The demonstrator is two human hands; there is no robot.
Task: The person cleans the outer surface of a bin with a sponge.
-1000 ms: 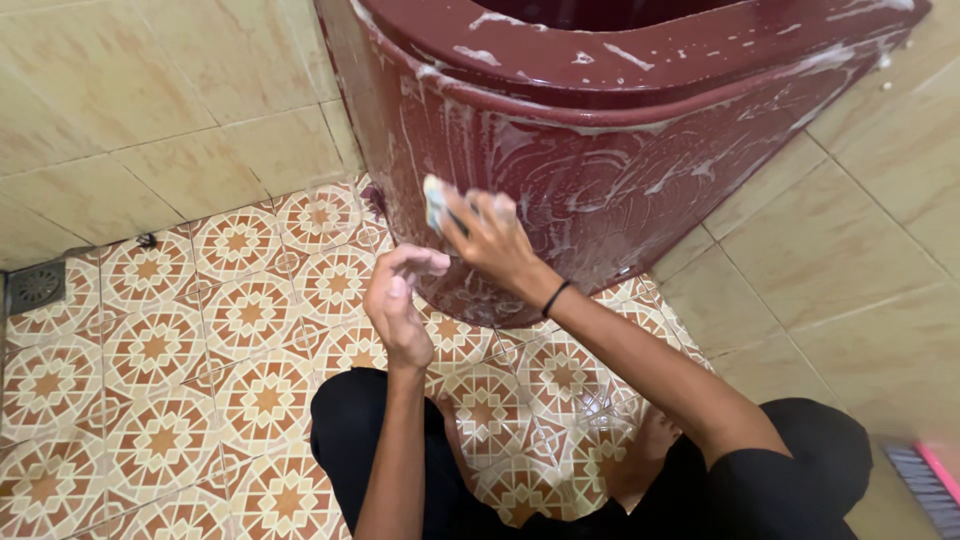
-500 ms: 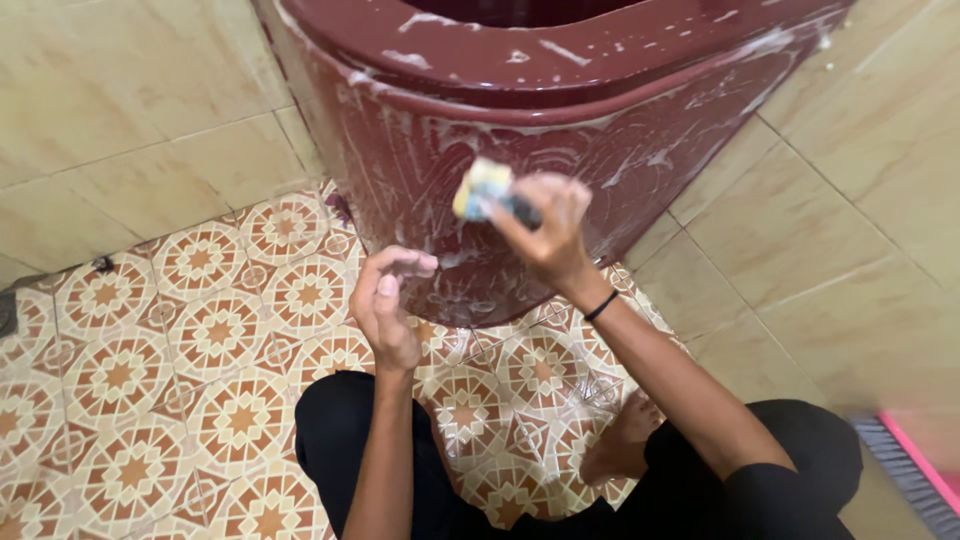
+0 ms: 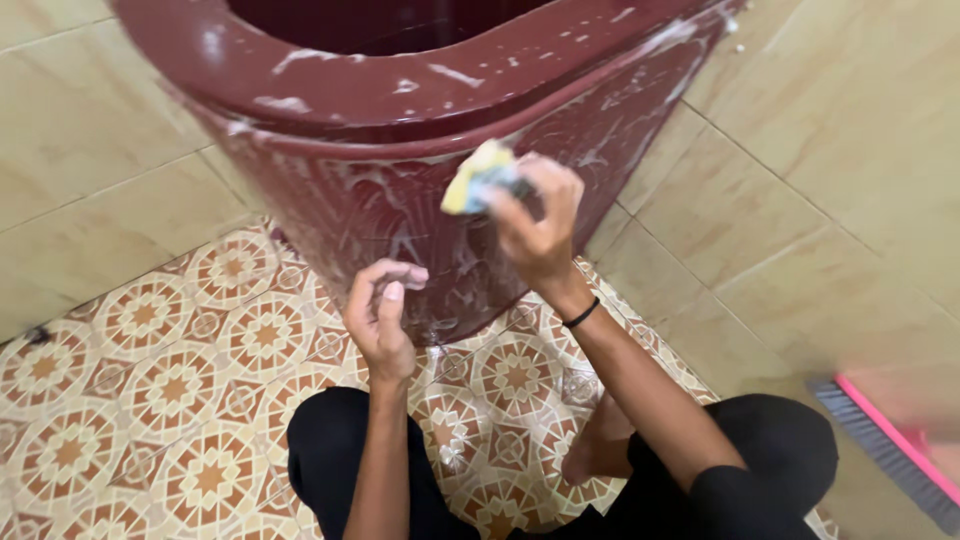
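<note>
Knees: the person squats on patterned floor tiles (image 3: pixel 150 400), black trousers (image 3: pixel 340 450) lowest in view, a bare foot (image 3: pixel 590 455) between them.
Left hand (image 3: pixel 378 318): loosely curled, fingers bent toward the thumb, holding nothing, just short of the tub's lower wall.
Right hand (image 3: pixel 540 225): fingers pinched shut on a yellow sponge (image 3: pixel 478 178), a black band (image 3: pixel 580 313) on the wrist.
Sponge: pressed against the soapy side of the maroon tub (image 3: pixel 380 100), just under the rim (soft, light, likely slick with suds; best pinched across its edges, as here).
Tub: rigid, wet, probably slippery.
Far right: a pink-backed brush (image 3: pixel 890 440) by the beige wall tiles (image 3: pixel 830 150).
</note>
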